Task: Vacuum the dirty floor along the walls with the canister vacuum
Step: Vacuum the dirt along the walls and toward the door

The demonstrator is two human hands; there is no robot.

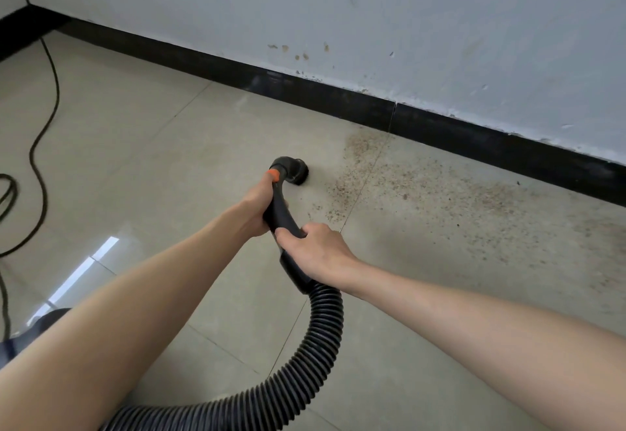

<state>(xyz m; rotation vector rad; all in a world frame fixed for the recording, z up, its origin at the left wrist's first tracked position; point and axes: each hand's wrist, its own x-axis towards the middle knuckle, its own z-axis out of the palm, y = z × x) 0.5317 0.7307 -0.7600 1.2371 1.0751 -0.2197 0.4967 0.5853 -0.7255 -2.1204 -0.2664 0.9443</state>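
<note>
While both of your hands curl round the one black wand (281, 213), left hand (259, 205) ahead, right hand (315, 249) behind, its single brush head (298, 173) sits on the tiled floor (152, 146) just beside one dirt patch (423, 190) along the black skirting (338, 95); one ribbed hose (315, 346) trails back.

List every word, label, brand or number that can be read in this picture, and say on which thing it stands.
None can be read.
Vacuum handle, orange ring, brush nozzle, ribbed hose: no print visible.
Wall, black baseboard: only stains and scuffs, no letters.
</note>
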